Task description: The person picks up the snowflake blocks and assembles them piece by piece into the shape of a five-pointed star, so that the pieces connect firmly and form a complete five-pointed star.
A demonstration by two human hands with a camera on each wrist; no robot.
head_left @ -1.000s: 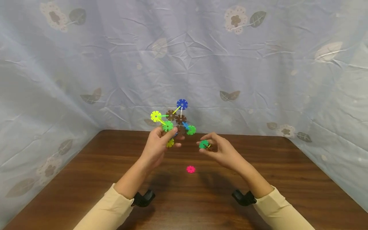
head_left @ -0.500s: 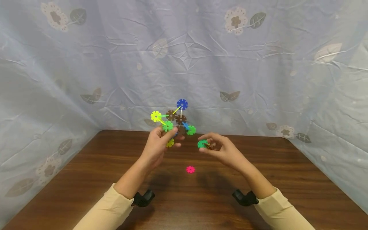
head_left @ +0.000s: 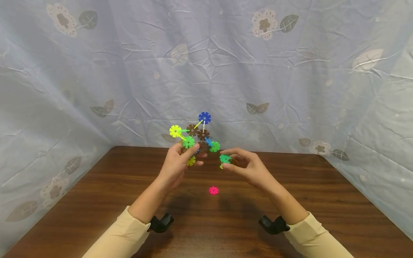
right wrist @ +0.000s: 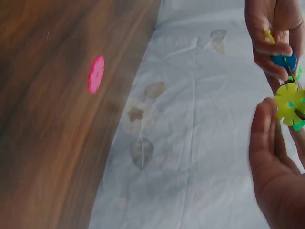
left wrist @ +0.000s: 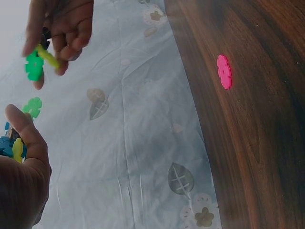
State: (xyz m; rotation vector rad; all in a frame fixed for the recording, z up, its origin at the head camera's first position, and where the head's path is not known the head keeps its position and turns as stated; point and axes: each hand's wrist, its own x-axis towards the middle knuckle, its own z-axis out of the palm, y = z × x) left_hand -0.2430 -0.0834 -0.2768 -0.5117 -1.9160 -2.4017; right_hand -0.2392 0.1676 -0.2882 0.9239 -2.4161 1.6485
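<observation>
My left hand (head_left: 174,164) pinches a joined structure of notched plastic discs, with a green disc (head_left: 188,142) just above the thumb. A dark blue disc (head_left: 204,117) tops it, and a yellow-green disc (head_left: 175,131) sticks out left. Brown discs (head_left: 203,135) lie between. On its right side is another green disc (head_left: 214,146). Close by on the right, my right hand (head_left: 246,165) holds a small joined cluster by its fingertips: a teal-green disc (head_left: 224,158), a yellow disc (right wrist: 286,107) and something brown, partly hidden. The cluster and the structure are apart.
A pink disc (head_left: 213,190) lies flat on the brown wooden table (head_left: 129,186), below and between the hands. Pale patterned cloth (head_left: 155,86) hangs behind the table and along both sides. Each wrist wears a black device (head_left: 162,223).
My right hand has turned the small cluster and shifted it slightly left and up, so its yellow disc now shows below the teal-green one. The left hand and its structure stay almost still.
</observation>
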